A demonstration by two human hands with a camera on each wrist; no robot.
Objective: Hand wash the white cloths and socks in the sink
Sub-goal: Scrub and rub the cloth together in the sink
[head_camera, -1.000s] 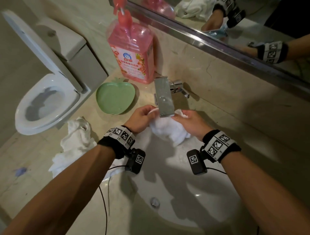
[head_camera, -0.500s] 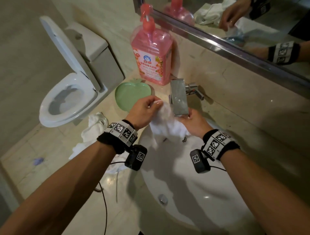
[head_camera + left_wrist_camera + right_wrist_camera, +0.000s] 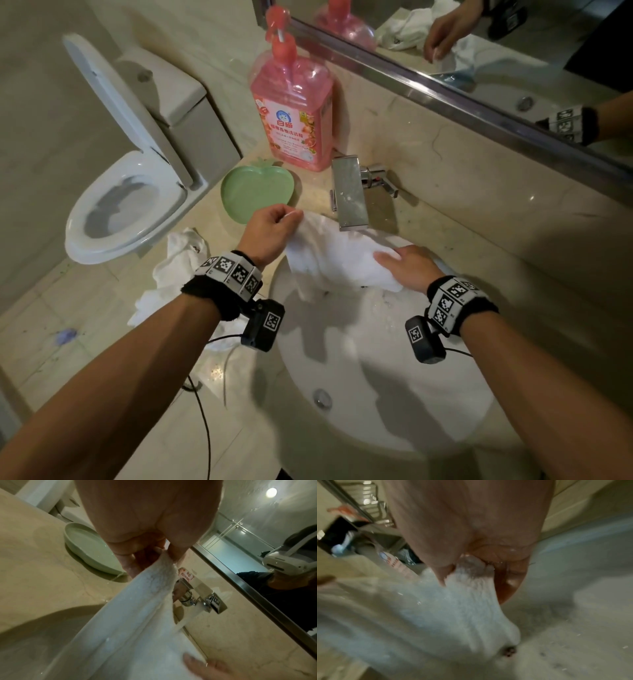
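A wet white cloth (image 3: 337, 258) is stretched out under the square chrome faucet (image 3: 349, 192), above the back of the white sink (image 3: 376, 394). My left hand (image 3: 274, 228) pinches the cloth's upper left corner (image 3: 163, 566) between thumb and fingers. My right hand (image 3: 406, 265) grips its right end, and the right wrist view shows the cloth (image 3: 453, 608) bunched between thumb and fingers. Water runs from the spout (image 3: 212, 604) onto the cloth. More white cloths and socks (image 3: 174, 270) lie heaped on the counter left of the sink.
A pink pump bottle of detergent (image 3: 294, 113) stands behind a green apple-shaped dish (image 3: 257, 188) on the beige counter (image 3: 479, 246). A mirror (image 3: 479, 51) runs along the back wall. An open toilet (image 3: 126, 198) stands at the left. The sink drain (image 3: 322, 398) is uncovered.
The hands have pulled apart, spreading the bunched cloth into a wide sheet under the faucet. The right hand moved right and down; the left stayed near the dish.
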